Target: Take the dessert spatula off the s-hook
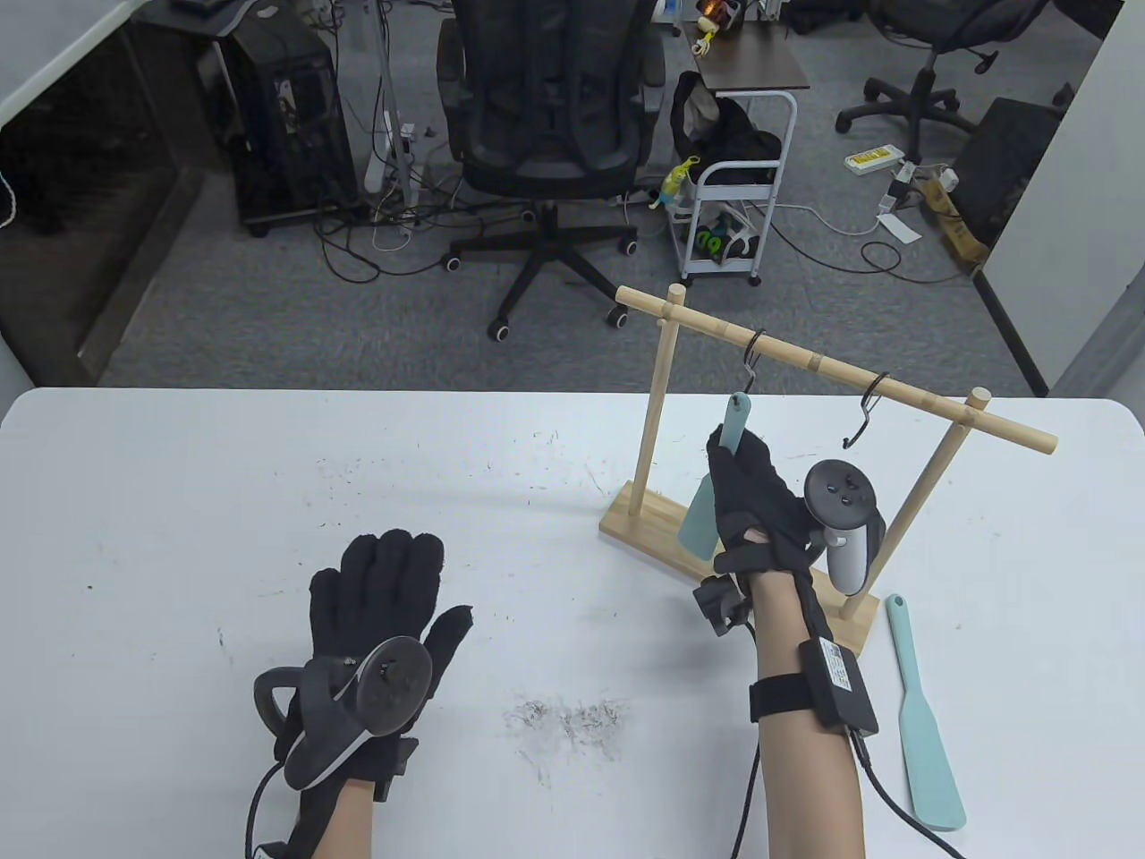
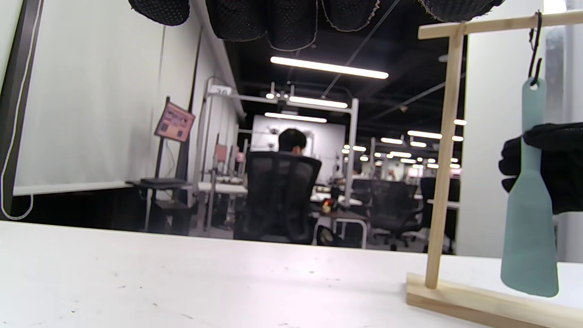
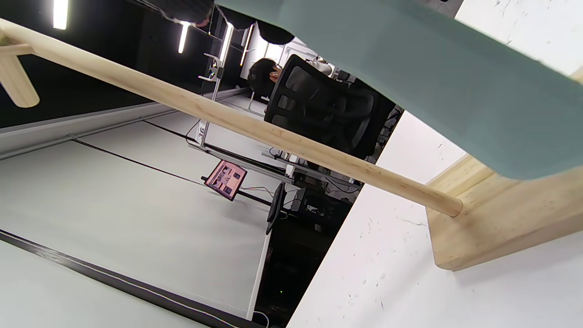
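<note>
A teal dessert spatula (image 1: 735, 420) hangs by its handle hole from a black s-hook (image 1: 753, 358) on the wooden rack's crossbar (image 1: 832, 369). My right hand (image 1: 747, 488) grips the spatula's handle just below the hook; its blade (image 1: 696, 523) hangs down over the rack's base. In the left wrist view the spatula (image 2: 530, 218) hangs from the hook (image 2: 535, 50) with my right hand (image 2: 553, 164) around its handle. The right wrist view shows the blade (image 3: 432, 77) close up. My left hand (image 1: 380, 608) lies flat on the table, fingers spread, holding nothing.
A second s-hook (image 1: 866, 410) hangs empty further right on the crossbar. A second teal spatula (image 1: 921, 716) lies on the white table (image 1: 179, 501) right of my right forearm. The rack's wooden base (image 1: 644, 528) stands at the table's right middle. Dark crumbs (image 1: 568, 720) lie between my hands.
</note>
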Tool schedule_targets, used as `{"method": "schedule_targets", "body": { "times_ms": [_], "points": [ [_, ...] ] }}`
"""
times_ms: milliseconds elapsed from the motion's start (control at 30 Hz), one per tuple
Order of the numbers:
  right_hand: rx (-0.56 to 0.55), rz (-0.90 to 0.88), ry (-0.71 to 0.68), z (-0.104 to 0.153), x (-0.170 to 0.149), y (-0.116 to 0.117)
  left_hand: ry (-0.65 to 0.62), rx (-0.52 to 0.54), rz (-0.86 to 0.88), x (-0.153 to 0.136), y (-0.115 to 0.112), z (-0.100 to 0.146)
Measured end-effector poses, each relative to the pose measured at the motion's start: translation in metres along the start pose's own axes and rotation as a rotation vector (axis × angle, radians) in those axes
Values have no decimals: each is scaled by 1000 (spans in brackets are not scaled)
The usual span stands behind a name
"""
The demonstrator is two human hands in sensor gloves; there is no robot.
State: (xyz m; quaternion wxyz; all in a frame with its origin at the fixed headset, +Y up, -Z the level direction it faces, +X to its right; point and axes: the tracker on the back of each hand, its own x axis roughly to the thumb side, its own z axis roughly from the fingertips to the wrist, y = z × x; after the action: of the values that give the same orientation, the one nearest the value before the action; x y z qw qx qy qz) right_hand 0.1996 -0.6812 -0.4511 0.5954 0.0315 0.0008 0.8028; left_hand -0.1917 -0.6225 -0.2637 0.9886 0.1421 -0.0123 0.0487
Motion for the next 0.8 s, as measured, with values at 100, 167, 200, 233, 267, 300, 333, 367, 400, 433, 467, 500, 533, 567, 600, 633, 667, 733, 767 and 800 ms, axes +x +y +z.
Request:
{"method": "schedule_targets", "body": {
  "times_ms": [100,167,200,233,267,300,333,367,400,433,467,500,533,567,600,633,667,733,767,800],
  "points": [
    [15,-6,-3,1,0,0,0,0,-1,0,0,0],
    [28,0,-6,2,1,1,0,-1,-5,0,0,0],
    [33,4,-7,3,2,1,0,-1,-6,0,0,0],
    [39,4,-8,3,3,2,0,-1,-7,0,0,0],
    [44,5,-9,4,4,2,0,-2,-7,0,0,0],
    [51,3,-9,5,5,3,1,-2,-7,0,0,-1],
    [53,2,-10,6,5,4,1,-2,-7,0,0,-1],
    [55,0,-14,7,6,4,2,-1,-7,0,0,-1],
    [57,-2,-15,8,7,5,2,-1,-7,0,0,-1],
    [62,-10,-16,9,9,5,2,-1,-6,0,0,-1],
    [65,-18,-12,11,10,6,3,0,-6,0,0,-1],
    [65,-23,-11,12,11,6,3,1,-5,0,0,-1],
    [67,-29,-10,13,13,6,3,1,-4,0,-1,-1],
    [70,-35,-9,15,14,7,3,1,-4,0,0,-1],
    [77,-45,-5,16,15,7,2,2,-3,-1,-1,-1],
    [85,-58,-3,17,17,7,2,3,-5,0,-1,-1],
    [89,-66,-1,18,18,7,2,3,-8,0,-1,-1],
    [93,-78,3,20,21,8,0,1,-10,0,-1,-1],
    [95,-81,4,21,23,8,-1,1,-11,0,-1,-1],
    [96,-79,5,23,25,8,-1,0,-11,0,-1,0]
  ]
}}
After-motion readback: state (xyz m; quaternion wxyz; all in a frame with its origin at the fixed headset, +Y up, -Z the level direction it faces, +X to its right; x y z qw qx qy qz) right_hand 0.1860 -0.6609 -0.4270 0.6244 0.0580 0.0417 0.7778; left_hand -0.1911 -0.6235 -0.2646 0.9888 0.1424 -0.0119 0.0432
